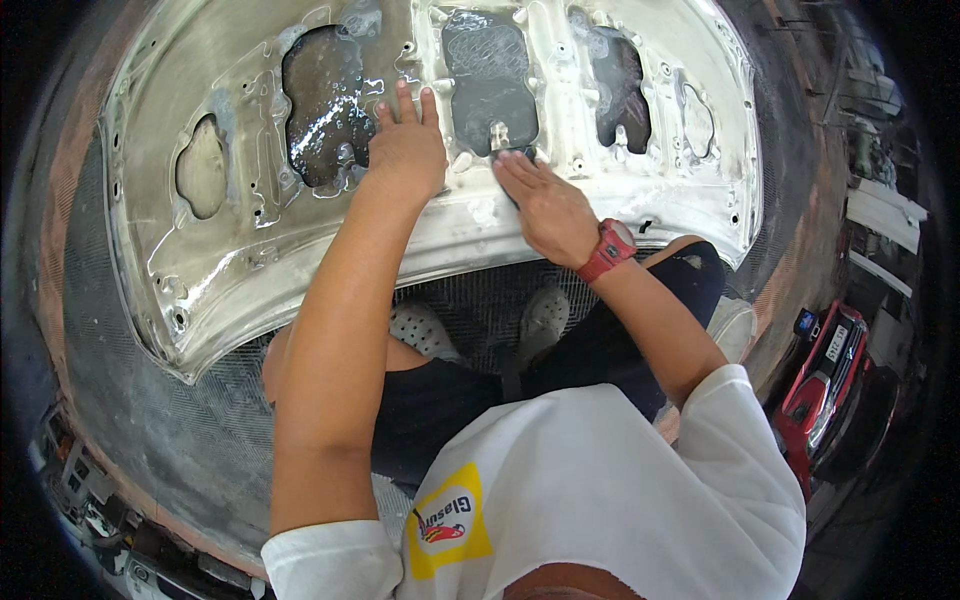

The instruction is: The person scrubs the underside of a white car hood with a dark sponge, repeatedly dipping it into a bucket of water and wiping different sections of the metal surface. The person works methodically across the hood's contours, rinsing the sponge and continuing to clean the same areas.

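Observation:
A car hood (pixel 470 205), inner side up, lies in front of me, its silvery metal wet and streaked with suds. My left hand (pixel 407 155) rests on it with fingers stretched out, between the dark left opening and the middle one. Across the front edge of the grey, sudsy middle opening (pixel 490 90) reaches my right hand (pixel 545 205), a red watch (pixel 609 246) on its wrist. Its fingers press down on a thin dark pad (pixel 514 193), mostly hidden beneath them; whether it is sandpaper I cannot tell.
My knees and light clogs (pixel 420 332) are close under the hood's front edge, over dark ribbed flooring (pixel 225 420). A red car part (pixel 815 380), possibly a bumper, stands on the right. Other parts (pixel 130 540) lie at the lower left, and white pieces (pixel 885 215) at the right.

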`<state>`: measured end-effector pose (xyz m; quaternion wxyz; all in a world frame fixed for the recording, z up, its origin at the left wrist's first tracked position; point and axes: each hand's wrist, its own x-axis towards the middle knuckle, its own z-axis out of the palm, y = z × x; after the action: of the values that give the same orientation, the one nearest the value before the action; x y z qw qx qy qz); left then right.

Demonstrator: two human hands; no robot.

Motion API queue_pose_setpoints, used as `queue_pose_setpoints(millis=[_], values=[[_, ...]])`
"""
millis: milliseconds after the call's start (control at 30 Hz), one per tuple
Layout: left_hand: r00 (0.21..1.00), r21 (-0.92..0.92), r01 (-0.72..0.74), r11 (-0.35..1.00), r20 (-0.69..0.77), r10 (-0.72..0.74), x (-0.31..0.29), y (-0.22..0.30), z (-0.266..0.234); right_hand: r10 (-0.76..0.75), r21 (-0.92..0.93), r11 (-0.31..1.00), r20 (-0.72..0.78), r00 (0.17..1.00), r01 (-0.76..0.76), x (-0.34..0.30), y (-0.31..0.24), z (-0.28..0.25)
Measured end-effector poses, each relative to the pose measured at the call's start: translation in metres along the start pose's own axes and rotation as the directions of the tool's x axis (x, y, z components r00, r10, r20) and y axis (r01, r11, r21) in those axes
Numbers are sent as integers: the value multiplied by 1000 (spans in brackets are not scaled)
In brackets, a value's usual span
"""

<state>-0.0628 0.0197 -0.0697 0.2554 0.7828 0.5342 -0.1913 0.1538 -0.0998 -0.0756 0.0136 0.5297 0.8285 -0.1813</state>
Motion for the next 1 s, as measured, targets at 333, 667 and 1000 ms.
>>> queue_pose_setpoints(millis=[333,667,1000], values=[[999,-7,22,1000,-38,-22,17,-5,11,136,110,985,-46,990,-130,2,28,-6],[999,17,38,999,-26,-38,15,0,6,179,548,781,262,948,-299,17,38,-56],[998,25,12,1000,-65,-10,21,3,9,475,665,566,220,852,-487,44,81,-43]])
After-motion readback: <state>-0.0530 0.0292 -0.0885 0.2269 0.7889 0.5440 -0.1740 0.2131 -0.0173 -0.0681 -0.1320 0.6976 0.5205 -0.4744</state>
